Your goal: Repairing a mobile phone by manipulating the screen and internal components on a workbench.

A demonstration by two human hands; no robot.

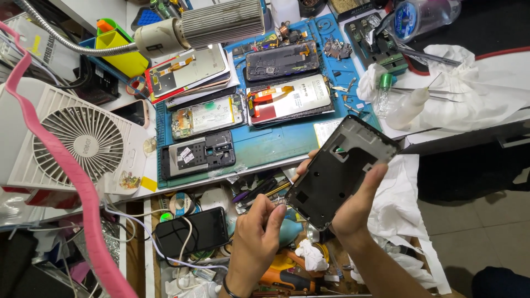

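My right hand grips a black phone frame, tilted, held above the open drawer at the bench's front edge. Its inner side faces me. My left hand is just left of the frame's lower corner, fingers pinched together on something small that I cannot make out. Several opened phones and screens lie on the blue work mat beyond the hands.
A white desk fan stands at the left with a pink strap across it. A gooseneck lamp hangs over the mat. The drawer below holds a black phone, cables and tools. White cloths and a squeeze bottle lie at the right.
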